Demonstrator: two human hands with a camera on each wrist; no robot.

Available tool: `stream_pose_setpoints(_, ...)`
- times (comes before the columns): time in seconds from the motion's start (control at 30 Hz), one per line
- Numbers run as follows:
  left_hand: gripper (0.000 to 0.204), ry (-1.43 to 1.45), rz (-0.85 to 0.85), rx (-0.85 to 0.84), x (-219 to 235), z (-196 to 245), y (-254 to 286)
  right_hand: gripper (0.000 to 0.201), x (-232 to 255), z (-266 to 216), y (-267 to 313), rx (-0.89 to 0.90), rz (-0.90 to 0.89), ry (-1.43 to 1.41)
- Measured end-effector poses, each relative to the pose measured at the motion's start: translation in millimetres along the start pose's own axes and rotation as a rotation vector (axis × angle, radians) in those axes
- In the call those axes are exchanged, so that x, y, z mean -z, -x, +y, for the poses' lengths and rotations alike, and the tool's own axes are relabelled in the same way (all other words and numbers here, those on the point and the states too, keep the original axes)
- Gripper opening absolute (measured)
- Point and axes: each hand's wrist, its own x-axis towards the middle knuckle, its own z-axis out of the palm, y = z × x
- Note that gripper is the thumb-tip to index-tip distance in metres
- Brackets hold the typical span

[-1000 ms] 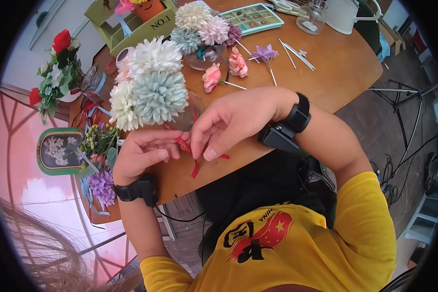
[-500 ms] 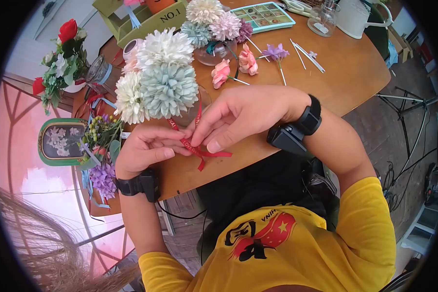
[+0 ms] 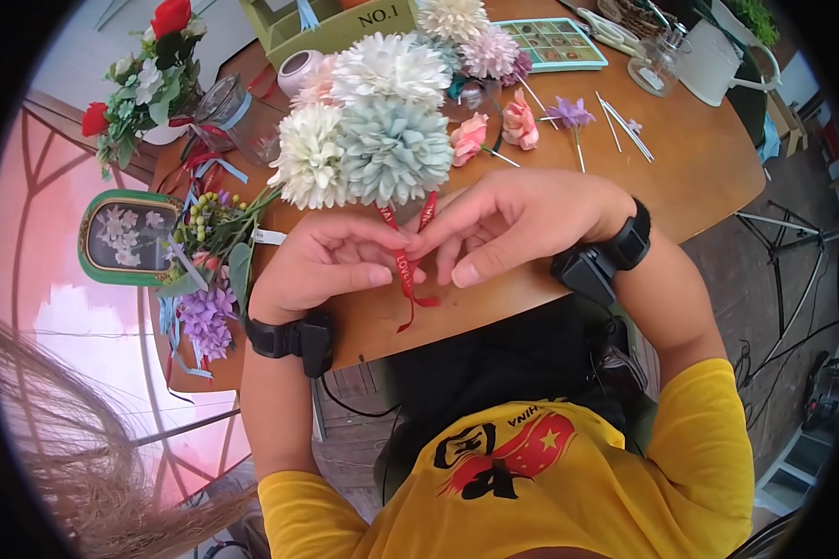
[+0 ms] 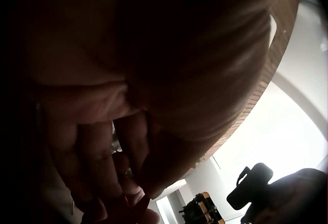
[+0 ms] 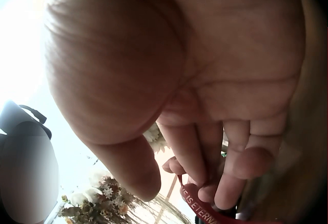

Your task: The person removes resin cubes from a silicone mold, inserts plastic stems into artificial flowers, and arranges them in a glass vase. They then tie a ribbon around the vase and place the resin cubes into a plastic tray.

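Note:
A red ribbon [image 3: 404, 270] printed with white letters runs down from below a pale blue pompom flower [image 3: 396, 149], its loose tails over the table edge. My left hand [image 3: 322, 261] holds the ribbon at its crossing with its fingertips, thumb a little apart. From the other side my right hand [image 3: 541, 210] meets it there, index fingertip at the ribbon and thumb standing away. In the right wrist view the ribbon [image 5: 197, 208] passes by the curled fingers. White pompom flowers [image 3: 392, 70] stand around the blue one. The left wrist view is mostly dark palm.
On the wooden table [image 3: 708, 177] lie pink flowers [image 3: 520, 119], a purple flower [image 3: 570, 113] and white sticks [image 3: 632, 130]. A green frame [image 3: 126, 275] and purple blossoms [image 3: 207, 321] are at left. Farther back stand a green box [image 3: 345, 28], a bead case [image 3: 550, 45] and a watering can [image 3: 713, 70].
The head view has shifted, so table and flowers appear farther right. The ribbon tails, spread sideways before, hang more downward now. My right thumb has moved away from the ribbon.

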Motion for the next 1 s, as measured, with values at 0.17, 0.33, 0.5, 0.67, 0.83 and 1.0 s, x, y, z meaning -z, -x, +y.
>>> stream_pose_setpoints(0.17,0.033,-0.089,0.045,0.004,-4.5,2.5,-0.8,0.038,1.9,-7.0,1.0,-0.102,0.001,0.150)
stream_pose_setpoints(0.33,0.029,-0.113,0.074,0.015,-5.5,8.8,0.6,0.026,24.6,-4.5,14.1,0.050,0.073,0.330)
stream_pose_setpoints(0.5,0.029,-0.106,0.126,0.006,-5.1,9.6,4.1,0.018,56.6,-53.6,53.5,-0.172,0.703,0.665)
stream_pose_setpoints(0.67,0.029,-0.119,0.122,0.039,-7.0,11.2,5.9,0.020,98.8,-41.6,33.9,-0.316,0.860,1.088)
stream_pose_setpoints(0.83,0.030,-0.094,0.150,0.025,-3.2,7.7,8.0,0.020,96.4,-39.9,15.5,-0.416,0.799,1.062)
stream_pose_setpoints(1.0,0.030,-0.095,0.159,0.098,-5.6,8.2,7.3,0.021,83.0,-33.6,3.9,-0.437,0.824,0.692)
